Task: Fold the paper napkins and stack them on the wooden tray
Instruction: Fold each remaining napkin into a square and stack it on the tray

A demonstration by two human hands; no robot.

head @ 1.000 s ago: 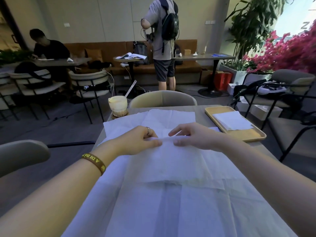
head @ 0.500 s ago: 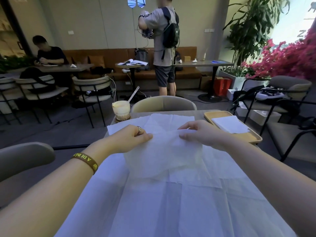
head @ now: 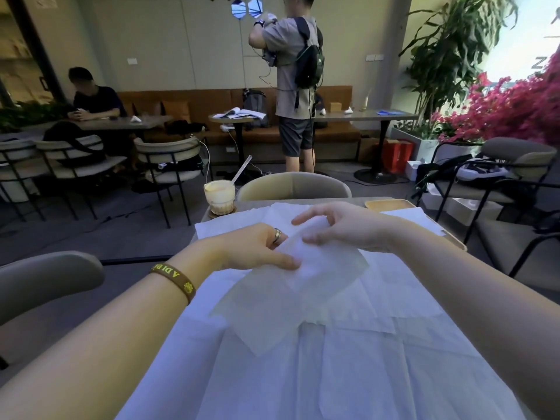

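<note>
While a table (head: 318, 200) covered with unfolded white napkins (head: 348, 359) fills the lower view, two bare hands hold one folded napkin (head: 291, 295) lifted above its middle. The left hand (head: 254, 250), with a ring on one finger and a brown wristband (head: 177, 281) on the wrist, pinches the napkin's upper edge between thumb and fingers. The right hand (head: 342, 230) touches the same edge just beside it, fingers loosely curled; whether it truly grips the paper or only steadies it cannot be told. The sheet hangs tilted, its lower corner pointing toward the table's near edge, which suggests it is being turned or carried rather than creased.

At the table's far right corner sits the wooden tray (head: 391, 204), with one folded white napkin (head: 415, 218) already lying on it. The tray's place, just beyond the right hand, likely keeps the stack within easy reach. A glass of pale drink with a straw (head: 219, 195) stands at the far left corner, well apart from the tray, probably to keep it clear of the paper. Many napkins lie unfolded, so the task seems early.
</note>
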